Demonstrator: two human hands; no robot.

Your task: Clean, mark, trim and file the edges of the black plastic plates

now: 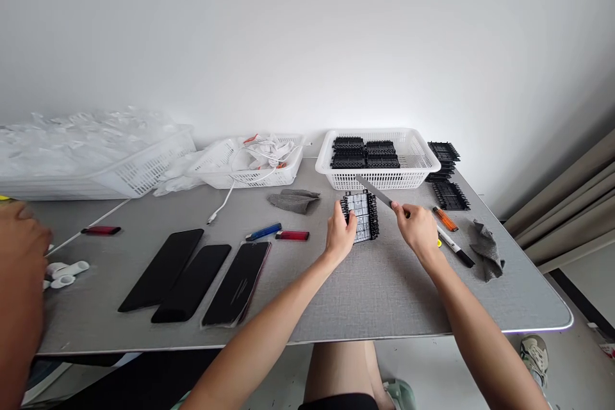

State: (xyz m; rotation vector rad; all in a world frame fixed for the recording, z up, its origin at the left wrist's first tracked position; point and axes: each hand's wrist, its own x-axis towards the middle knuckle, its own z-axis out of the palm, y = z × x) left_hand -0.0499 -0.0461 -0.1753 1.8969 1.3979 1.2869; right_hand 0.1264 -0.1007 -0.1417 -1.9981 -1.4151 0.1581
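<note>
My left hand (342, 230) grips a black plastic terminal-like block (361, 214) by its left edge, just above the table. Its grey gridded face is turned up, and toothed rows run along its sides. In my right hand (417, 225) is a long, flat grey file (375, 192), its blade pointing up and left over the block's far right corner. Whether blade and block touch I cannot tell. Behind them, a white basket (379, 180) holds several similar black blocks (365, 152). More black blocks (444, 170) are stacked to the basket's right.
Right of my hand lie an orange lighter (446, 218), a marker (456, 246) and a grey cloth (487, 250). To the left are lighters (292, 236), phones (235, 285), another cloth (293, 200) and a cable basket (259, 176). Another person's hand (22, 243) is at far left.
</note>
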